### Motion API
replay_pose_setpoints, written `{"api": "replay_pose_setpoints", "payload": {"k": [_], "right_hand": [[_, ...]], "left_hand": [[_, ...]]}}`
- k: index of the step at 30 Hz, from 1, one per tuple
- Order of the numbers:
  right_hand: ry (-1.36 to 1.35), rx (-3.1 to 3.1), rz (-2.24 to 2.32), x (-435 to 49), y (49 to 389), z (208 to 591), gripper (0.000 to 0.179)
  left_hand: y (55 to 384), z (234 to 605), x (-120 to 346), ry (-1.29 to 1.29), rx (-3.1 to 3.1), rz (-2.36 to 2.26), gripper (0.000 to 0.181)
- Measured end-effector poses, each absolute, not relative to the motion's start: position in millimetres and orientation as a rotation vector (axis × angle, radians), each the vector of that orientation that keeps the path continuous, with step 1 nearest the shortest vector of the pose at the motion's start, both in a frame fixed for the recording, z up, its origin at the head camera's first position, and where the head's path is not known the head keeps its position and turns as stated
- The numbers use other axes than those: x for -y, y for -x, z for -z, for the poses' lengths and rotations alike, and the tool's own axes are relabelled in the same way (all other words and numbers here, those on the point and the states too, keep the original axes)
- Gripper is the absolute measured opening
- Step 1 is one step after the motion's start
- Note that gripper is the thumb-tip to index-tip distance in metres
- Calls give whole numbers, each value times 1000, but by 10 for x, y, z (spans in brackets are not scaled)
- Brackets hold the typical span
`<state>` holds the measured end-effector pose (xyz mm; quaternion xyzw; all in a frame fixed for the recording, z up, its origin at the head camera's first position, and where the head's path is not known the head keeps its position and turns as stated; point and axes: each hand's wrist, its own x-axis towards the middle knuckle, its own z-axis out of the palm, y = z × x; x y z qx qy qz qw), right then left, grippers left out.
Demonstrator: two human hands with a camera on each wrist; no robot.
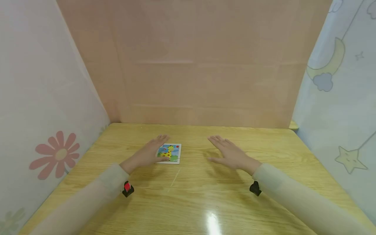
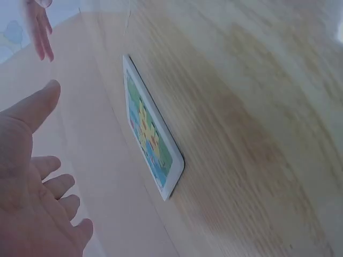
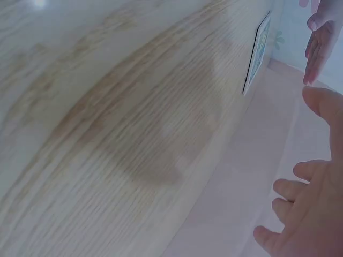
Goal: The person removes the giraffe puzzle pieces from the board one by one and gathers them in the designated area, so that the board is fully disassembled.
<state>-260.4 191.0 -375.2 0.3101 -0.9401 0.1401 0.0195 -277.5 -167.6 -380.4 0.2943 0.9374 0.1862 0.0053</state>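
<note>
A small square picture puzzle point(image 1: 175, 153) with a yellow giraffe, blue sky and a white border lies flat on the wooden table point(image 1: 191, 195). My left hand point(image 1: 148, 153) hovers over its left part, fingers extended and thumb apart, and hides that side in the head view. In the left wrist view the puzzle point(image 2: 147, 128) shows whole, apart from the hand. To the right, my right hand point(image 1: 232, 155) is held above the bare wood with fingers straight, holding nothing. From the right wrist, the puzzle point(image 3: 258, 51) appears far off, beyond the fingers.
A plain brownish-pink sheet point(image 1: 194, 65) rises behind the table's back edge. Pale cloths with printed figures stand at both sides, a red flower point(image 1: 60, 155) on the left and a star point(image 1: 351, 160) on the right. Each wrist wears a dark camera mount point(image 1: 255, 188).
</note>
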Motion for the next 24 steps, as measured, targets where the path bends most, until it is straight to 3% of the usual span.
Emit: {"api": "replay_pose_setpoints", "payload": {"k": [24], "right_hand": [[-1043, 2949, -517, -1455, 2932, 3595, 71]], "left_hand": [[3081, 3841, 1705, -600, -2656, -993, 81]]}}
